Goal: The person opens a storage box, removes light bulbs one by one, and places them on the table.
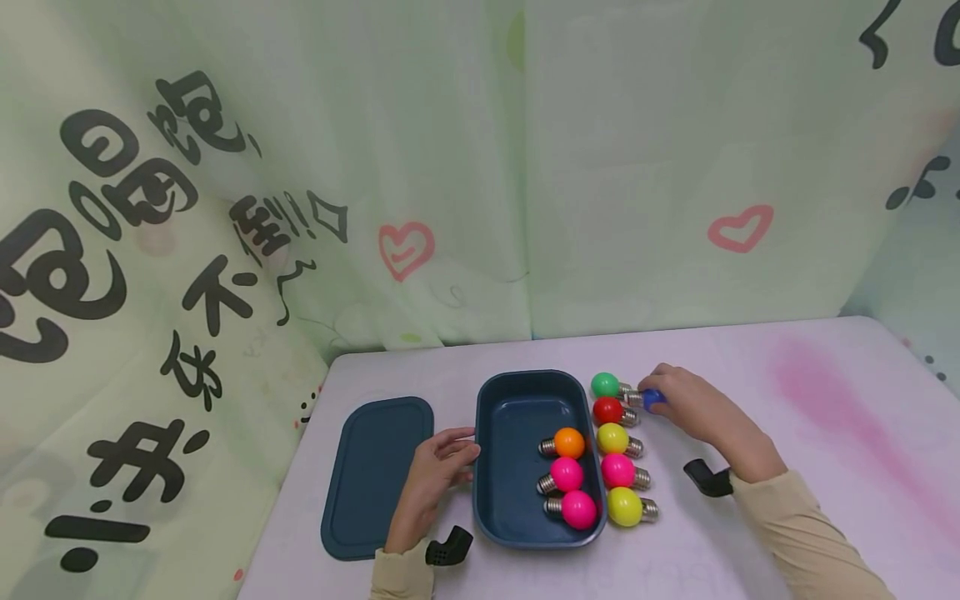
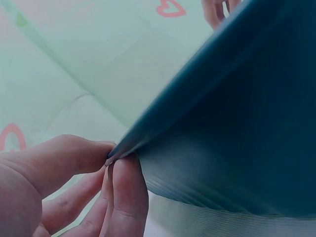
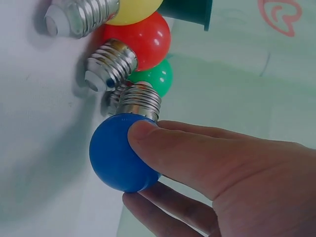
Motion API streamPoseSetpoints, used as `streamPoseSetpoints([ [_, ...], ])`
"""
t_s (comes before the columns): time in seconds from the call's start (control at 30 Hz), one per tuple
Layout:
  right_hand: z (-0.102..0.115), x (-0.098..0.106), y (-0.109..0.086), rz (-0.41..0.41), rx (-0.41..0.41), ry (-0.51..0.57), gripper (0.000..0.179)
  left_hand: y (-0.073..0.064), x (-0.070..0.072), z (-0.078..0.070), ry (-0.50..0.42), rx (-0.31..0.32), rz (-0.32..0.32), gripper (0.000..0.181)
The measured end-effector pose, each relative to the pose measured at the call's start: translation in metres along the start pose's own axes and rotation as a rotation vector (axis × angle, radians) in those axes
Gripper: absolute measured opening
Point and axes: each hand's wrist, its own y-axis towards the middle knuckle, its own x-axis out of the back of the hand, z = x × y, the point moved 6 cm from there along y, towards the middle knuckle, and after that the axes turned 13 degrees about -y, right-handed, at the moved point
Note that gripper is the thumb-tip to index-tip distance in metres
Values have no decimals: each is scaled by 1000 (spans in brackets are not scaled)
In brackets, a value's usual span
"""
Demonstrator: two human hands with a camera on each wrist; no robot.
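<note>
My right hand (image 1: pixel 686 402) pinches a blue light bulb (image 3: pixel 121 153) between thumb and fingers, its metal screw base pointing left in the head view. The bulb is at the far end of a column of bulbs, close to a green bulb (image 1: pixel 605 384) and a red bulb (image 1: pixel 607 410). With thumb and fingertips my left hand (image 1: pixel 438 467) pinches the left rim of a dark blue box (image 1: pixel 491 521). Inside the box, along its right side, lie an orange bulb (image 1: pixel 569 442) and two pink bulbs (image 1: pixel 567 474).
Nearer along the column, right beside the box, lie a yellow bulb (image 1: pixel 612 437), a pink bulb (image 1: pixel 617 471) and another yellow bulb (image 1: pixel 625 507). A flat dark blue lid (image 1: pixel 375 467) rests left of the box. Behind the white table (image 1: pixel 750 367) hangs a printed curtain (image 1: pixel 615 167).
</note>
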Motion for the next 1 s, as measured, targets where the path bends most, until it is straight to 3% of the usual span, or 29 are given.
streamPoseSetpoints([
  [0.43, -7, -10, -2, 29, -16, -10, 28, -2, -2, -2, -6, -2, -9, 46],
  [1.0, -5, -13, 2, 9, -2, -45, 26, -2, -2, -2, 2, -1, -7, 45],
])
